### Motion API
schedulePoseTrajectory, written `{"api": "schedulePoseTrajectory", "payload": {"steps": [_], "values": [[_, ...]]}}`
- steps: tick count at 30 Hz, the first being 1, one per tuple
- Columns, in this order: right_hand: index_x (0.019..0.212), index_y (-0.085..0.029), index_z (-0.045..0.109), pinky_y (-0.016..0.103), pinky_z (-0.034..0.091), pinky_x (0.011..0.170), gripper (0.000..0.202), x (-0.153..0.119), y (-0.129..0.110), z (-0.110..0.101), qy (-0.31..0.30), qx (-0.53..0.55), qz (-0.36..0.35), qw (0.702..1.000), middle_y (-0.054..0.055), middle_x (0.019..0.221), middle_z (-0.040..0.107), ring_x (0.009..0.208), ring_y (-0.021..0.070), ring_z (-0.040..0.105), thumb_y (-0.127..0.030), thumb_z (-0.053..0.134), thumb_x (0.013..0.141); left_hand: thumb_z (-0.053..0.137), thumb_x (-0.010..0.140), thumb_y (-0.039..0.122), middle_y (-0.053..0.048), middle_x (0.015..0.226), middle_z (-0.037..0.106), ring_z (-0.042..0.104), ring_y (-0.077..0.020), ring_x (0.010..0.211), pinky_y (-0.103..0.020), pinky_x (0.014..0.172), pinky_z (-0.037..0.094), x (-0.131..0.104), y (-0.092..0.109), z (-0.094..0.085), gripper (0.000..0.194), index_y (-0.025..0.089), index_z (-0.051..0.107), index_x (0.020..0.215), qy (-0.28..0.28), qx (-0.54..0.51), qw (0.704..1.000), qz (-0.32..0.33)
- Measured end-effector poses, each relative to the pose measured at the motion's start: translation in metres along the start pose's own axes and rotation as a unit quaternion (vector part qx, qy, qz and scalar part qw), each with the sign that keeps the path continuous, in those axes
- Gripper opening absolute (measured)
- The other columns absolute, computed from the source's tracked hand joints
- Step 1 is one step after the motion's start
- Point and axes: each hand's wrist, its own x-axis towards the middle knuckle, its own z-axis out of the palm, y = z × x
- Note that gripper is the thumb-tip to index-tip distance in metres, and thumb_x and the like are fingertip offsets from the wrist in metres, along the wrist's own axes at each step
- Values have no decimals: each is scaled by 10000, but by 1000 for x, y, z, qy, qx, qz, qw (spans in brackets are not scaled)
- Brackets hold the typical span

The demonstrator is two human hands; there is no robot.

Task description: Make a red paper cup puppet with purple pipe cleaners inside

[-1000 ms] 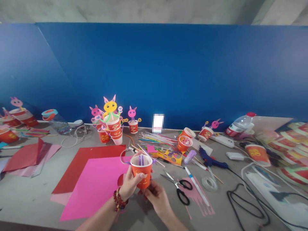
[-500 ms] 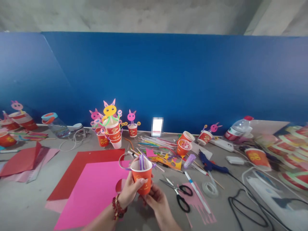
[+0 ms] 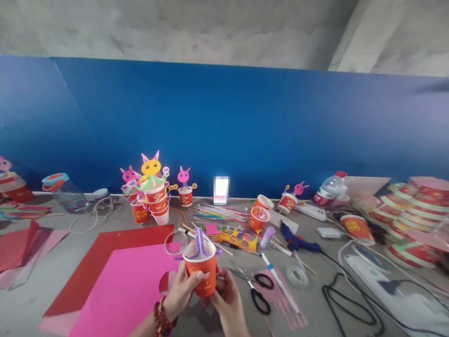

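Note:
An orange paper cup [image 3: 200,274] is held upright above the table, with purple pipe cleaners [image 3: 199,241] standing inside and ends poking out on both sides. My left hand [image 3: 182,291] wraps round its left side, thumb across the front. At the cup's lower right, my right hand [image 3: 226,292] has its fingers curled against it; some fingertips are hidden behind the cup. Pink paper [image 3: 122,290] lies on red paper [image 3: 84,257] to the left. Close by on the right rest black-handled scissors [image 3: 257,285].
A blue glue gun [image 3: 298,241], a tape roll [image 3: 296,276] and a power strip [image 3: 382,290] with cables occupy the right. Behind are pipe cleaners [image 3: 220,213] and decorated cups [image 3: 154,199]. A bottle [image 3: 329,191] stands near the blue partition [image 3: 217,117].
The view has shifted, so most things appear a little further left and lower. Both hands stay on the cup, and my right hand has moved slightly up along its side.

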Motion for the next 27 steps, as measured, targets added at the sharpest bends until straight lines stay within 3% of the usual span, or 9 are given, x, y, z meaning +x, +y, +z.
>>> {"api": "schedulePoseTrajectory", "payload": {"steps": [6, 9, 11, 13, 15, 19, 22, 27], "values": [[842, -239, 485, 204, 378, 462, 435, -1, 5, 2, 6, -113, -40, 993, -62, 529, 581, 439, 97, 456, -533, 792, 751, 806, 710, 562, -139, 891, 753, 716, -304, 838, -426, 783, 583, -4, -3, -7, 590, 156, 677, 1119, -35, 51, 998, 6], [878, -242, 563, 243, 436, 507, 393, 0, 6, -7, -22, -156, -41, 987, -29, 600, 628, 491, 142, 539, -522, 792, 724, 787, 735, 560, -144, 857, 749, 712, -307, 812, -442, 780, 571, -5, -5, -13, 512, 141, 702, 1017, -57, 102, 993, -2], [937, -241, 648, 275, 477, 563, 335, 2, -9, -19, -60, -218, -32, 974, 6, 685, 678, 568, 185, 601, -491, 765, 747, 771, 737, 591, -151, 862, 740, 697, -308, 823, -436, 774, 558, -5, -4, -14, 526, 135, 710, 992, -97, 130, 987, -7], [875, -240, 713, 293, 486, 594, 216, 7, -37, -34, -81, -329, -39, 940, 27, 720, 699, 621, 212, 617, -435, 731, 785, 771, 714, 623, -158, 925, 724, 667, -315, 901, -436, 819, 533, -5, -2, -12, 583, 136, 704, 1027, -139, 139, 980, 0], [778, -244, 722, 307, 486, 612, 189, 19, -69, -47, -46, -412, -80, 907, 38, 703, 696, 632, 223, 612, -423, 684, 827, 793, 682, 625, -150, 1010, 690, 621, -308, 976, -424, 877, 500, -5, -1, -7, 644, 145, 672, 1095, -165, 140, 976, 7], [884, -246, 727, 311, 504, 695, 200, 60, -117, -57, -52, -575, -109, 809, 44, 814, 736, 743, 232, 668, -359, 567, 927, 834, 662, 555, -87, 1011, 605, 561, -212, 877, -322, 803, 455, -6, -6, 3, 684, 169, 578, 1165, -222, 123, 967, -28], [942, -218, 720, 299, 517, 780, 239, 99, -121, -49, -94, -674, -138, 720, 74, 969, 753, 871, 223, 691, -263, 485, 958, 856, 644, 525, -64, 974, 573, 544, -187, 828, -289, 750, 424, -6, -13, 4, 711, 181, 536, 1177, -253, 91, 962, -57], [1047, -175, 717, 368, 481, 910, 215, 148, -96, -31, -106, -725, -132, 668, 129, 1105, 727, 1038, 282, 656, -165, 563, 897, 837, 628, 612, -86, 1008, 599, 565, -233, 904, -337, 824, 426, -2, -17, -2, 754, 177, 561, 1177, -236, 90, 966, -59]]}}
